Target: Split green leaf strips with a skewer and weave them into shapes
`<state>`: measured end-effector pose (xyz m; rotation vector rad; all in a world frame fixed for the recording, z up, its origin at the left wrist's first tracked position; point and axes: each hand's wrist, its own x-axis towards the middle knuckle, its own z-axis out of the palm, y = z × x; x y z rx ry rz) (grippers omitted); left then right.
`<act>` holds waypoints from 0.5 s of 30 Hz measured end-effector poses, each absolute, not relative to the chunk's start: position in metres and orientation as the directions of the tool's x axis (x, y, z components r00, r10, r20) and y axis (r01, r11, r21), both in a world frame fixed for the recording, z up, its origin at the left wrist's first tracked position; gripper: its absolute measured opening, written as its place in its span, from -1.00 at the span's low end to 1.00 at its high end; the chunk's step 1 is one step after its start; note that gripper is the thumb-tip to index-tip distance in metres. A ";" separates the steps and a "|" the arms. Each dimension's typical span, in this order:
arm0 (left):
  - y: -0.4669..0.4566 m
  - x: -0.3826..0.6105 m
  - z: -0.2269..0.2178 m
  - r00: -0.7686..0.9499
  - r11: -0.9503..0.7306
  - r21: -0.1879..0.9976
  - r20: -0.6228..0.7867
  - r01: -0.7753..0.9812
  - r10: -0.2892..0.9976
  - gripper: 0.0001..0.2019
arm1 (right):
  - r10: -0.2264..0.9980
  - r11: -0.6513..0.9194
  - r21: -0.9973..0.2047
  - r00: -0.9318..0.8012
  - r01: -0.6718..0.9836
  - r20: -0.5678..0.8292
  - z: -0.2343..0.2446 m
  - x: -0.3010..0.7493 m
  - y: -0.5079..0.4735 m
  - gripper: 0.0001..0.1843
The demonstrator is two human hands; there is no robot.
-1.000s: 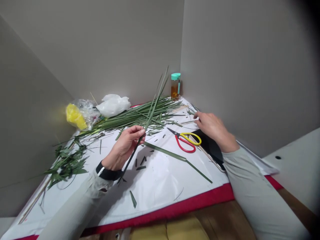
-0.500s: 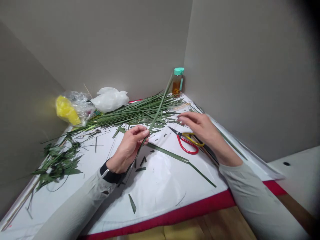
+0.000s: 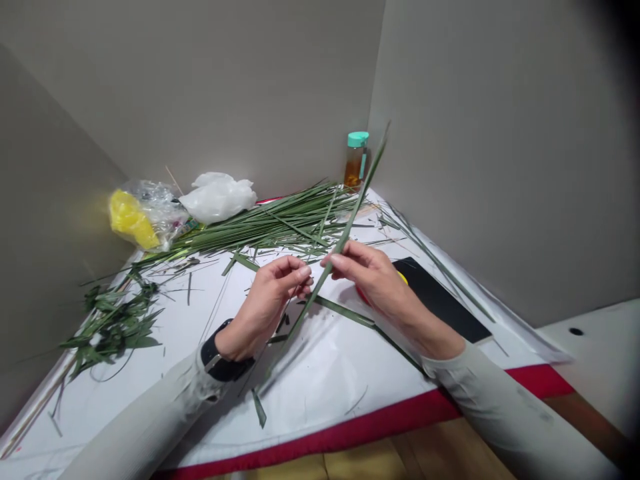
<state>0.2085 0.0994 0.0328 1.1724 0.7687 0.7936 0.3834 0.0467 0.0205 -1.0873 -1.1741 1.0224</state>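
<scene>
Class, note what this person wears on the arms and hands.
The left sleeve and right sleeve are long and pale grey-beige, reaching the wrists. A black wristband sits at the left wrist. The left hand and right hand are bare: no gloves, no rings visible.

Moderate, even indoor lighting; centre sharp.
Overhead light throws soft shadows beneath the left hand (image 3: 265, 303) and right hand (image 3: 383, 287) onto the white sheet (image 3: 340, 373). Dark vignette at right edge and top-right corner; wide-angle bending toward the borders; yellow bag (image 3: 127, 220) slightly soft.
</scene>
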 end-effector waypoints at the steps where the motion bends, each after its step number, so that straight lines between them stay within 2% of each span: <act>1: 0.103 0.208 0.032 0.511 0.207 0.971 -0.118 -0.122 0.852 -0.78 | 0.977 0.171 -0.978 0.150 -0.117 0.153 0.022 0.385 0.046 -0.80; 4: 0.114 0.203 0.031 0.511 0.217 0.972 -0.141 -0.093 0.848 -0.76 | 0.959 0.164 -0.950 0.270 -0.264 0.090 0.030 0.395 0.042 -0.82; 7: 0.127 0.194 0.035 0.526 0.186 0.980 -0.124 -0.065 0.841 -0.76 | 0.916 0.246 -0.943 0.371 -0.224 0.151 0.041 0.408 0.038 -0.84; 9: 0.135 0.192 0.042 0.529 0.151 0.988 -0.106 -0.044 0.842 -0.77 | 0.896 0.301 -0.927 0.400 -0.223 0.194 0.048 0.414 0.034 -0.86; 12: 0.142 0.201 0.056 0.560 0.118 0.991 -0.066 -0.058 0.826 -0.82 | 0.886 0.342 -0.888 0.420 -0.307 0.196 0.056 0.415 0.029 -0.88; 15: 0.144 0.229 0.068 0.625 0.154 0.982 -0.052 -0.110 0.779 -0.87 | 0.879 0.383 -0.854 0.424 -0.352 0.220 0.063 0.411 0.019 -0.87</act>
